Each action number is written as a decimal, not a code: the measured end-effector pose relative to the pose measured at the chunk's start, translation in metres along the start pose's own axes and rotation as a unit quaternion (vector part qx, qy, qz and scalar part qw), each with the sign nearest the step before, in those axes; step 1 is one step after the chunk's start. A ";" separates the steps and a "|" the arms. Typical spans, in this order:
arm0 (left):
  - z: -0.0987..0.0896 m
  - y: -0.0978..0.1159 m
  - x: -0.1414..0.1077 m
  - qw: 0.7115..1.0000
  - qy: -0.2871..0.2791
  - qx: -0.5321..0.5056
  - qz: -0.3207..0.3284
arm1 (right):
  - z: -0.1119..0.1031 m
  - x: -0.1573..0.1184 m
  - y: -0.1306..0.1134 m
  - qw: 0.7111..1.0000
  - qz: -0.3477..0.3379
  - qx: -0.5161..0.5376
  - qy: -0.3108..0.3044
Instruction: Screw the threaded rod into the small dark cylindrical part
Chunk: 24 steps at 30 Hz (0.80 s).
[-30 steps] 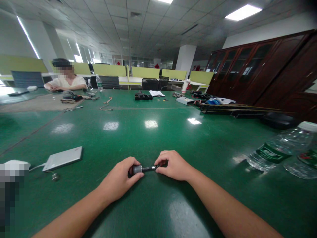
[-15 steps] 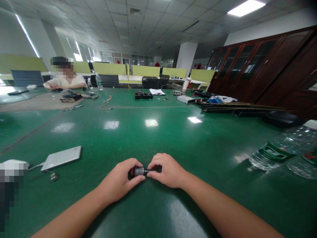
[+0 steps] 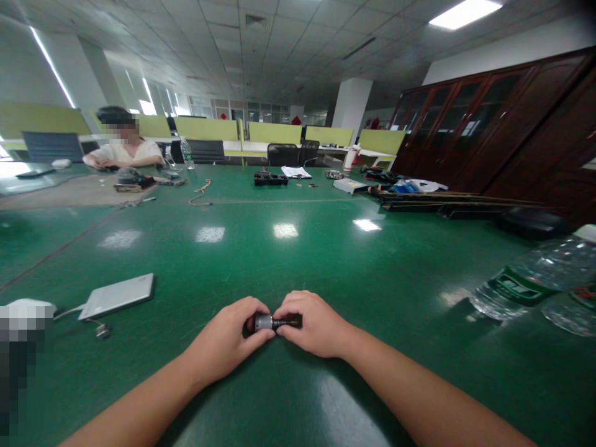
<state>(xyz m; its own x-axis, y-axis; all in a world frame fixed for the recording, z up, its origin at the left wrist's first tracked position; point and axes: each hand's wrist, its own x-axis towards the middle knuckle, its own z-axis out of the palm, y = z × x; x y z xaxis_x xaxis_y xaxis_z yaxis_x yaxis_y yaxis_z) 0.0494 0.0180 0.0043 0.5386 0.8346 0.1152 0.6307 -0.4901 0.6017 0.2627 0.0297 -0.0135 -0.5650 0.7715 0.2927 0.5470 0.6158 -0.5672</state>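
Between my hands lies a small object with a grey metal cylinder (image 3: 263, 321) at its left end and a thin dark ridged shaft (image 3: 284, 323) at its right. My left hand (image 3: 233, 335) is closed round the cylinder, thumb below and fingers above. With thumb and fingertips, my right hand (image 3: 314, 324) pinches the shaft close to where it meets the cylinder. The fingertips of both hands almost touch. Just under the hands is the green tabletop (image 3: 242, 261); whether the object rests on it, I cannot tell.
A silver power bank (image 3: 118, 296) with a white cable lies at left. Water bottles (image 3: 516, 285) stand at right. Farther back are a black tray (image 3: 270, 179), papers (image 3: 295, 172) and long dark strips (image 3: 447, 202). Another person (image 3: 123, 146) sits at the far left.
Both hands keep their grip on the object. My right hand's fingers have shifted slightly, and more of the ridged shaft shows now.
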 end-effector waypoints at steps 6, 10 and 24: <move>0.000 0.000 0.001 1.000 -0.001 0.002 -0.007 | 0.000 -0.001 0.001 1.000 -0.008 -0.002 0.002; 0.000 0.000 0.001 1.000 0.001 0.003 -0.007 | -0.002 -0.001 0.001 1.000 -0.009 -0.001 0.003; 0.000 -0.002 0.000 1.000 0.017 -0.005 -0.004 | -0.006 -0.002 -0.001 1.000 0.000 -0.011 -0.004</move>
<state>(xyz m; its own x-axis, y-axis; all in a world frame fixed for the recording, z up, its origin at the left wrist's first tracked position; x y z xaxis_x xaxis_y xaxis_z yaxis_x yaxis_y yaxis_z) 0.0480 0.0192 0.0028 0.5148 0.8463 0.1372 0.6294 -0.4817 0.6098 0.2672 0.0287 -0.0094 -0.5697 0.7698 0.2877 0.5597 0.6198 -0.5500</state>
